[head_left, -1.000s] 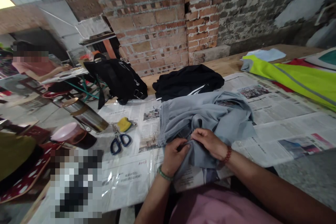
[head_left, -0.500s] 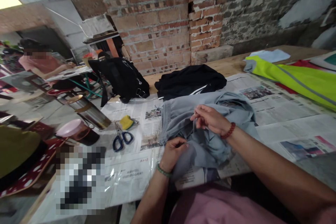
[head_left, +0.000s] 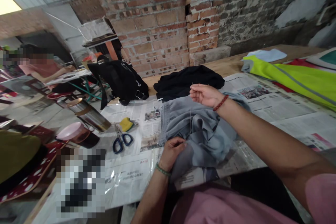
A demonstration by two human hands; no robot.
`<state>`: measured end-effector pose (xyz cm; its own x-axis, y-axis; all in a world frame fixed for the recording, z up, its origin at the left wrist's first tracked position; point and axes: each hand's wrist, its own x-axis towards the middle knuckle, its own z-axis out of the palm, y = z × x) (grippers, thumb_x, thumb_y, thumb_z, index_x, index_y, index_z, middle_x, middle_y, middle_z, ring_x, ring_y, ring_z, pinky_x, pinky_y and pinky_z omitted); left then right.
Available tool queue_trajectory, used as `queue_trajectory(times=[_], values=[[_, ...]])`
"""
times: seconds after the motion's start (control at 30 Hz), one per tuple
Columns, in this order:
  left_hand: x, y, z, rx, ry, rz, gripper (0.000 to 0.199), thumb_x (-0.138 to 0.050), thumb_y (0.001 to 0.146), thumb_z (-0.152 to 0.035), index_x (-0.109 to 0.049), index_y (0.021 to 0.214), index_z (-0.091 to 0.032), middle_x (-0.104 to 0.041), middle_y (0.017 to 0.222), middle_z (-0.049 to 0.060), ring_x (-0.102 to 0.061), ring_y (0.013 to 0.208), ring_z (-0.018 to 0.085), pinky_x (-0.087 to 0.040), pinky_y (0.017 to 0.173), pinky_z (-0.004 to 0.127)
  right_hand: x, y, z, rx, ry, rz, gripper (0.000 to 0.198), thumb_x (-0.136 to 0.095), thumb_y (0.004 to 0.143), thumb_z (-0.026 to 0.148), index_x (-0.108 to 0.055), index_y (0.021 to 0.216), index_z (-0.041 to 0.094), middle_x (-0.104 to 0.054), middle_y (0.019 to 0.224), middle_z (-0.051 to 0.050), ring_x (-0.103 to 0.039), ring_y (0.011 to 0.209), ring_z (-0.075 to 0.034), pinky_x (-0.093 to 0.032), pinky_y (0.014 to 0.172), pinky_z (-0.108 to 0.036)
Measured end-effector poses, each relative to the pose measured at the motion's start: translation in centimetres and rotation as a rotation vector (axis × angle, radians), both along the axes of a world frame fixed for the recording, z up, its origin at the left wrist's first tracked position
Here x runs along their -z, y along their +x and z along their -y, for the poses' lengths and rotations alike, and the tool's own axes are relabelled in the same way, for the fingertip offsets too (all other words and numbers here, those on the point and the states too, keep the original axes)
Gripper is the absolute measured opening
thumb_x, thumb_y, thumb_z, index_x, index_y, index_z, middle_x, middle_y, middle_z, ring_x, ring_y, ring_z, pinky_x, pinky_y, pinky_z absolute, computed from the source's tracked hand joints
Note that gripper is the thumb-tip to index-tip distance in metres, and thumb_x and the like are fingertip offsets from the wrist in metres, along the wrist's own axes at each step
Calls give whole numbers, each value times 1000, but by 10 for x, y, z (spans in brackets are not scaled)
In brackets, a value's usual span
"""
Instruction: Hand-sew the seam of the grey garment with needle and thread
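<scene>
One faint thread (head_left: 190, 117), upper end indistinct | right hand (head_left: 205, 95) pinching it | left hand (head_left: 171, 151) pinching grey cloth (head_left: 210, 134)

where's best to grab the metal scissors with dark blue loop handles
Probably by the dark blue loop handles, reaching from the near side: the metal scissors lie on printed newspaper with both loops toward the person and the blades pointing away.

A rumpled grey garment (head_left: 207, 138) lies on newspaper (head_left: 126, 182), thin thread (head_left: 190, 119) rising.
</scene>
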<state>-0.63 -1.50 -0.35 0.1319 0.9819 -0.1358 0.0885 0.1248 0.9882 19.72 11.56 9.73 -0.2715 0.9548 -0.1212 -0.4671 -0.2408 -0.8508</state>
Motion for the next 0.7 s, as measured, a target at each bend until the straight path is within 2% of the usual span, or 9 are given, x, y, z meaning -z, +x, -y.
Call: queue_trajectory(times=[0.13,0.3,0.5,0.7], values=[[0,0,-1,-1,-41,35,13,-70,57,-26,-67,63,-15,-59,56,-2,-47,51,8,-37,51,19,-6,1,-13,16,-12,-7,16,-40,87,9,-51,77,16,-57,55,2,-61,54,-11,-49,52,-23],[-2,2,-1,-14,-40,13,13,-70,57,-26,-67,63,-15,-60,56,-2,-49,51,9,-39,51,20,-4,-2,-24,56,176,37,14,-40,87,9,-48,77,16,-58,59,2,-65,64,-14,-53,59,-30],[-2,3,-1,-3,-41,4,13,-70,57,-26,-68,63,-15,-61,57,-2,-49,52,10,-39,53,21,-1,-2,-34,223,302,140,12,-42,86,10,-46,77,18,-57,58,4,-64,58,-11,-53,63,-29],[-1,3,-1,-13,-63,30,12,-70,57,-25,-68,64,-15,-61,57,-2,-49,52,9,-39,53,21,6,0,-44,383,415,247,11,-43,82,10,-48,76,17,-56,57,5,-61,52,-8,-51,57,-23]])
